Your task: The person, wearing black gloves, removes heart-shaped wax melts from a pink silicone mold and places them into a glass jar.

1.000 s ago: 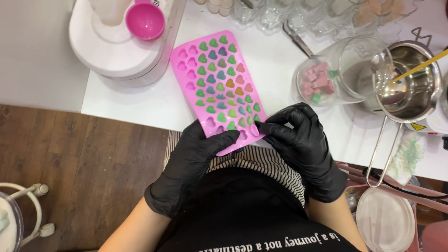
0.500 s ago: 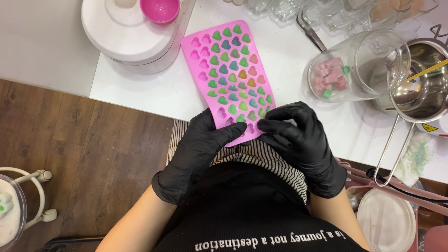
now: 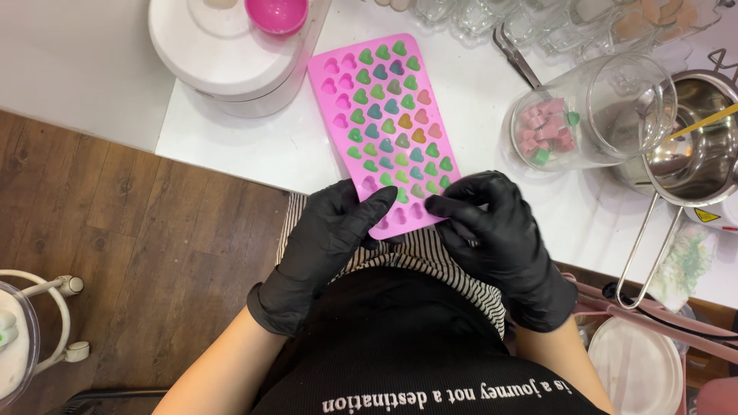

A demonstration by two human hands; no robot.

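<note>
A pink silicone mould (image 3: 382,115) with many small heart cavities lies on the white counter (image 3: 254,146), its near end over the counter's edge. Most cavities hold green, teal, pink or orange hearts; the nearest rows look empty. My left hand (image 3: 327,246), in a black glove, grips the mould's near end from below with the thumb on top. My right hand (image 3: 492,230), also gloved in black, pinches the mould's near right corner.
A clear glass jar (image 3: 592,115) with pink and green pieces lies on its side right of the mould. A steel pot (image 3: 703,146) with a long handle stands far right. A white round appliance (image 3: 227,54) with a pink cup (image 3: 277,13) sits at upper left. Metal tongs (image 3: 515,58) lie behind the jar.
Both hands keep their hold on the mould's near end. The right fingers have shifted slightly along the corner. The view has moved a little, so everything sits lower in frame.
</note>
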